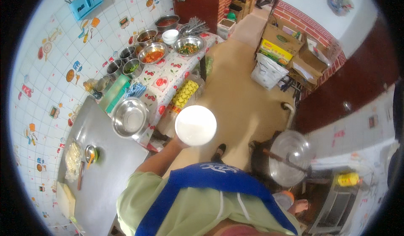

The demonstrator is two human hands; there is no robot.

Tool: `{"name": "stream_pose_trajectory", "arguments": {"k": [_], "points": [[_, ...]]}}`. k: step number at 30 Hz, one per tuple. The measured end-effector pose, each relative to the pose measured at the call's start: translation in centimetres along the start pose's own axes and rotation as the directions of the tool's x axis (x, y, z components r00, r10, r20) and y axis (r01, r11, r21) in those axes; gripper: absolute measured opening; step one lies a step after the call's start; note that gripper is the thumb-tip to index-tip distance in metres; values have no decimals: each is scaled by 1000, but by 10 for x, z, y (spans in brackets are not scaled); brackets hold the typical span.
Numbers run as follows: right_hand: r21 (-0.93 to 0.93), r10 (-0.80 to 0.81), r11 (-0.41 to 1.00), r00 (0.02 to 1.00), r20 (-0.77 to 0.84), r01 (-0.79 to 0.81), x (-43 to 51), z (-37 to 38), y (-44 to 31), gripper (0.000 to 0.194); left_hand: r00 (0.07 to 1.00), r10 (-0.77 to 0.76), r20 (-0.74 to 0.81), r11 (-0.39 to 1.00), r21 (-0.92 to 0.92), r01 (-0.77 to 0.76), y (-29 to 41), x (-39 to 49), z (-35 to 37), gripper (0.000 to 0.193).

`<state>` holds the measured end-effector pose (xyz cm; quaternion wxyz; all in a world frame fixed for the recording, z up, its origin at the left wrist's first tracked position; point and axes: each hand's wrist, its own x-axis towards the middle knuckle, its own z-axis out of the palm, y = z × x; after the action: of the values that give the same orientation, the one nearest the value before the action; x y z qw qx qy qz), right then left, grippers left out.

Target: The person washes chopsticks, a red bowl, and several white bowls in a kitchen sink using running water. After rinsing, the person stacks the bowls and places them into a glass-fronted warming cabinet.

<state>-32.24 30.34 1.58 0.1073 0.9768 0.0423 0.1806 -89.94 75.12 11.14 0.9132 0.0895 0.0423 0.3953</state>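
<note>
My left hand (180,142) holds a white bowl (195,125) out in front of me, above the floor. Most of its fingers are hidden under the bowl, and glare hides whether anything is inside. At the lower right, part of my right hand (300,206) shows beside a round container with an orange rim (285,198). Whether that hand grips anything is not clear. Just beyond it stands a large metal pot with a lid (289,158), a brown wooden stick (284,161) lying across it.
On the left, a steel counter (110,173) carries a bag of pale food (73,160), a small metal bowl (90,154) and a rolling pin (80,176). A cloth-covered table (167,67) holds an empty steel basin (130,117) and several food bowls. Cardboard boxes (281,40) line the right wall.
</note>
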Motion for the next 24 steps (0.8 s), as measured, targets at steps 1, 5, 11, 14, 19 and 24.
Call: {"name": "stream_pose_trajectory", "arguments": {"k": [1,5,11,14,19,24], "points": [[156,-9,988,997,74,-2,22,-34,-33,29,999,28,-31,1000,9,-27,14,13,-1,62],[89,-387,922,908,161,377,163,-19,-180,26,984,129,-119,991,-19,-132,59,62,-5,66],[624,-865,500,372,336,600,210,-72,-514,43,963,181,-198,980,-46,-194,103,153,-22,74],[905,-901,426,96,423,9,129,-187,-638,39,944,225,-242,968,-58,-245,126,189,-34,76],[881,-981,-94,-192,-4,464,81,-207,-774,43,946,240,-217,955,-120,-270,185,281,-61,73],[865,-859,487,-117,499,117,130,-116,-785,42,977,136,-162,972,-168,-163,258,413,-75,70]]}}
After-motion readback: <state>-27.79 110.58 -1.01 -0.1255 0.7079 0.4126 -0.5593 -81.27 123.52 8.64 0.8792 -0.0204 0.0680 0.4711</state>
